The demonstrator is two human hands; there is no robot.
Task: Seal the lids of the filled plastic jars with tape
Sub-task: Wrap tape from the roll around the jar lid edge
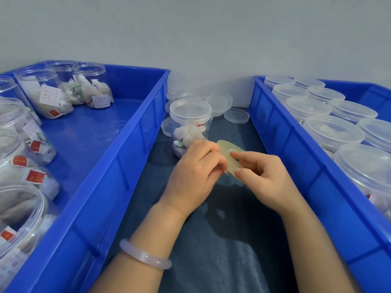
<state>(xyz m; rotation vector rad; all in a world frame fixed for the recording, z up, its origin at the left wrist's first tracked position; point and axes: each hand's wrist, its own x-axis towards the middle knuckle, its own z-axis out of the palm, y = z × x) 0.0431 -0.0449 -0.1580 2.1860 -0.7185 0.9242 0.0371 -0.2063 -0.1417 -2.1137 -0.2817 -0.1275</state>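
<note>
Hands meet above the dark blue cloth (211, 261), in the lane between two blue bins. My right hand (266, 178) grips the tape roll (229, 160), a pale yellowish, see-through ring. My forefinger lies across its upper face, my thumb presses its near edge, and my other fingers are curled behind it. My left hand (194, 176) is curled as well, its fingertips bunched against the roll's left edge and pinching there. Whether they have caught the loose end of the tape I cannot tell. I hold the roll tilted and clear of the cloth, just in front of the jar (190, 132); my left knuckles hide the jar's lower right side.

The jar stands upright on the cloth. It is clear plastic with white tea bags inside, and its lid (190, 108) is on. Several loose lids (236, 115) lie on the cloth behind and beside it, close to the grey wall (211, 39).

The left bin (118, 161) holds open jars (40, 92) stuffed with white bags carrying red or white tags. They are grouped at its far end and along its left side. The right bin (296, 161) is packed with lidded jars (333, 132), standing in rows and touching one another. A pale bracelet (145, 255) rings my left forearm near the wrist.
</note>
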